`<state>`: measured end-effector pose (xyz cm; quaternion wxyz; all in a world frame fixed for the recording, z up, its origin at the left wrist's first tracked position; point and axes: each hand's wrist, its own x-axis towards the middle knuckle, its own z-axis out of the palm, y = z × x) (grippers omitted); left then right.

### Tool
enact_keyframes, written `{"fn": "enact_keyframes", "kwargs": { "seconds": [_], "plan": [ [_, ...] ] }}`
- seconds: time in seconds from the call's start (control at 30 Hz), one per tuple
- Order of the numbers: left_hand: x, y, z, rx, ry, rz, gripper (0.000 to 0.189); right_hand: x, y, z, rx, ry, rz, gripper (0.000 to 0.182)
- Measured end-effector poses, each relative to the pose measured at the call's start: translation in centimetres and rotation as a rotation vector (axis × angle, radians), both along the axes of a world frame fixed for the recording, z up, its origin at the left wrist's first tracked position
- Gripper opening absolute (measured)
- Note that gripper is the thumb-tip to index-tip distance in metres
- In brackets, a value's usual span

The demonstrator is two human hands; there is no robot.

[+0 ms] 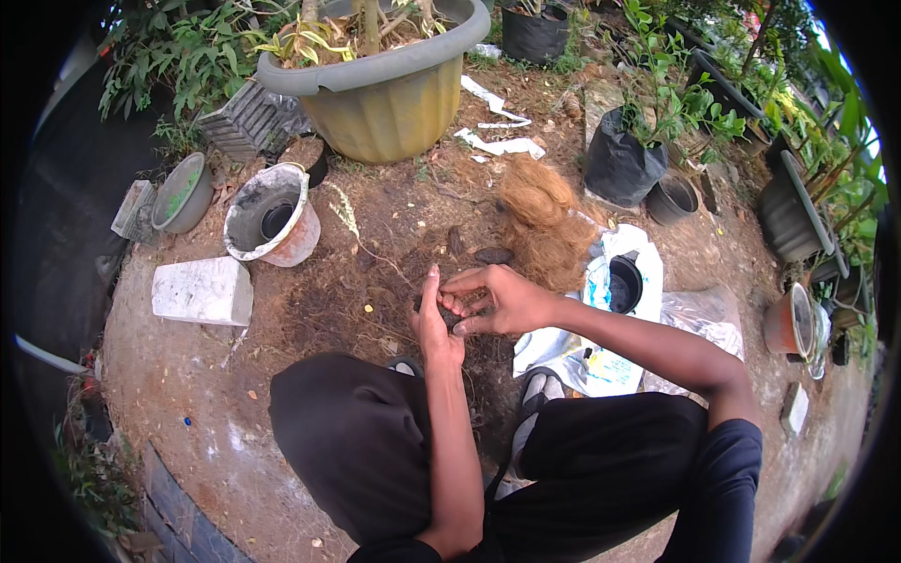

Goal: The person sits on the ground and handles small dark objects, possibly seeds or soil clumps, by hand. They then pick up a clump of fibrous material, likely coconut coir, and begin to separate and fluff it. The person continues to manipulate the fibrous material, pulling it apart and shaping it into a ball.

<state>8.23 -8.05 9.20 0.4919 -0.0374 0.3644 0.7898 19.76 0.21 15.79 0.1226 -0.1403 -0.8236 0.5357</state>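
In front of my knees, my left hand [435, 331] cups a small dark clump of soil [450, 318]. My right hand [503, 304] reaches in from the right, its fingertips pressed to the same clump. Fingers hide much of the clump. A thin stem with pale, speckled leaves [345, 213] runs up and left from near my left hand; whether it joins the clump cannot be seen. Dark soil with loose fibres [338, 310] covers the ground below. Just beyond my right hand is a heap of brown coconut fibre [545, 225].
A white plastic sack [637, 352] with a black pot [624, 285] on it lies right, beside a clear plastic bag [704, 320]. Left are a white block [203, 290] and a whitish-rimmed bucket [295, 236]. A large planter [387, 116] stands ahead; potted plants [623, 158] line the right.
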Motion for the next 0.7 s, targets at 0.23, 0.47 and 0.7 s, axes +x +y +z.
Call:
{"fn": "enact_keyframes", "kwargs": {
  "seconds": [0.23, 0.47, 0.7],
  "plan": [
    [0.5, 0.0, 0.2, 0.109, -0.059, 0.001, 0.049, -1.0, -0.8, -0.3, 0.053, -0.204, -0.15, 0.056],
    [1.1, 0.1, 0.4, -0.063, -0.019, 0.042, 0.059, -0.8, -2.8, -1.8, 0.264, -0.065, -0.218, 0.056],
    [0.5, -0.4, 1.2, -0.075, 0.037, -0.014, 0.077, -0.2, -1.4, -0.7, 0.245, -0.069, -0.101, 0.066]
  ]
}}
